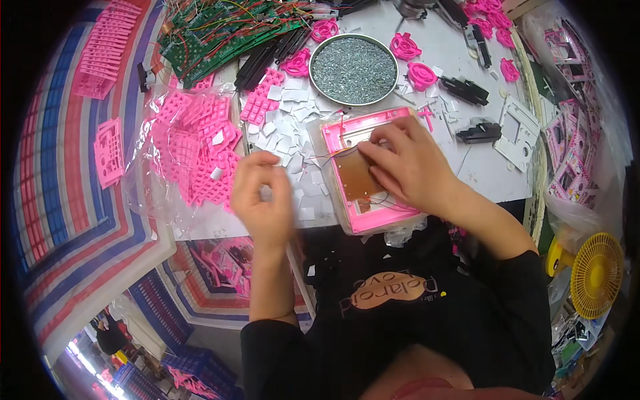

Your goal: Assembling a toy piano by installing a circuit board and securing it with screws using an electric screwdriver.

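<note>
- Centre of the frame: a pink rectangular plastic housing (378,222) lies on a pale tabletop (440,257), a flat brown circuit board (352,179) inside it.
- Your right hand (420,167) rests over the housing, fingers bent down at the board; whether they pinch anything, you cannot tell from this view.
- Your left hand (262,197), left of centre, is raised with fingers curled; whether it grips anything is unclear.
- Upper centre: a round metal dish (355,103) of small silvery pieces.
- Left: pink plastic button sheets (210,143), heaped.
</note>
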